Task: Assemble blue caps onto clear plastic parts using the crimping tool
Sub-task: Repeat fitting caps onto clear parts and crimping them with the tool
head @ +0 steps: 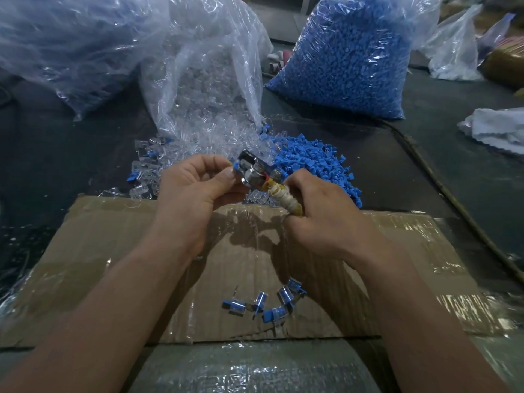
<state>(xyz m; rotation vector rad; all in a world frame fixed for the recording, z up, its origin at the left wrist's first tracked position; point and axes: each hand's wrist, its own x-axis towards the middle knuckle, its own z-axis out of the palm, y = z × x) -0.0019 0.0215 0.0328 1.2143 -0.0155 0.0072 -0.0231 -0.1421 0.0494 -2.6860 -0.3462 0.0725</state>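
My right hand (pixel 320 219) is curled round the wrapped handle of the crimping tool (pixel 255 173), whose long axis slants up-left to its metal head. At that head my left hand (pixel 195 188), the nearer one, pinches a blue-capped clear part (pixel 236 165), which I judge is ready to seat.

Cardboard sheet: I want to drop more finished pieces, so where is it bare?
The cardboard sheet is bare left of the left forearm and right of the right forearm. Crowded: finished pieces between the forearms; clear parts and blue caps past its far edge.
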